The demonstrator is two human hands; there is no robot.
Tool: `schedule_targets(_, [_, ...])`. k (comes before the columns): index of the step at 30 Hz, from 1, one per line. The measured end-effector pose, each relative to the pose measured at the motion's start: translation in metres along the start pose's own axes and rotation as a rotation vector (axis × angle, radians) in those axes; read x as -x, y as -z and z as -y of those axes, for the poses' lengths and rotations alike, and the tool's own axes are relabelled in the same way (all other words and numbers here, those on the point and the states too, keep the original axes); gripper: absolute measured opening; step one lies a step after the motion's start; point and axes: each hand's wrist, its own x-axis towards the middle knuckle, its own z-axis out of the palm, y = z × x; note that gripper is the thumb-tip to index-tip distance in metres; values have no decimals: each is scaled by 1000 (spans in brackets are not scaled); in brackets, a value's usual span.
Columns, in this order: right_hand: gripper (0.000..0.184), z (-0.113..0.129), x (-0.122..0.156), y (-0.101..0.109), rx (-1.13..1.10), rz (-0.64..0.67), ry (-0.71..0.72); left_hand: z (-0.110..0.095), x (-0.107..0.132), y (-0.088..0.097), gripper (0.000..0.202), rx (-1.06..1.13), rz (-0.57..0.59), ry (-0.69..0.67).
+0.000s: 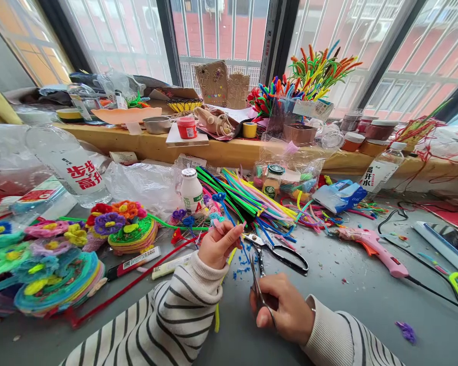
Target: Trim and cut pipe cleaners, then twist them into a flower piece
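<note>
Left hand pinches a blue fuzzy stem while the right hand grips small scissors

The left hand [218, 246] is closed, thumb and fingertips pinched together on the blue fuzzy stem [245, 248], which slants down toward the right. The right hand [286, 307] is curled around the handles of the small scissors [256, 287], their blades pointing to the far side, near the stem's lower part; whether they touch it I cannot tell. Blue clippings [242, 269] lie scattered on the grey table [343, 315] between the two hands, and a yellow fuzzy stem [217, 320] runs beside the left cuff.

Just beyond the hands, large black-handled scissors [290, 259] rest on the table. Left of the left hand are a white tube [171, 265], a long red stem [132, 284] and a dark-ended glue tube [137, 262]. Farther left sit layered round pieces topped with fuzzy flowers in many colours.

On the far side, a white bottle [192, 190] stands upright to the left of a spread bundle of coloured stems [248, 198]. To the right, a pink glue gun [374, 249] lies on its side, its dark cord trailing right; a purple fuzzy piece [405, 332] lies at the near right. Farthest back, the wooden sill [152, 146] under the barred windows carries jars, a red-labelled tub [187, 127] and upright bunches of bright stems [320, 71].
</note>
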Motion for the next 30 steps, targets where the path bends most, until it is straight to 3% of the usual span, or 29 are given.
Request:
schedule_targets(4, [69, -2, 2, 0, -64, 97, 49, -3, 3, -4, 34, -16, 1, 27])
schedule_targets(15, [69, 0, 0, 4, -289, 196, 122, -2, 5, -3, 33, -124, 18, -42])
schedule_targets(30, [68, 0, -3, 6, -296, 186, 132, 2, 2, 4, 30, -247, 44, -85])
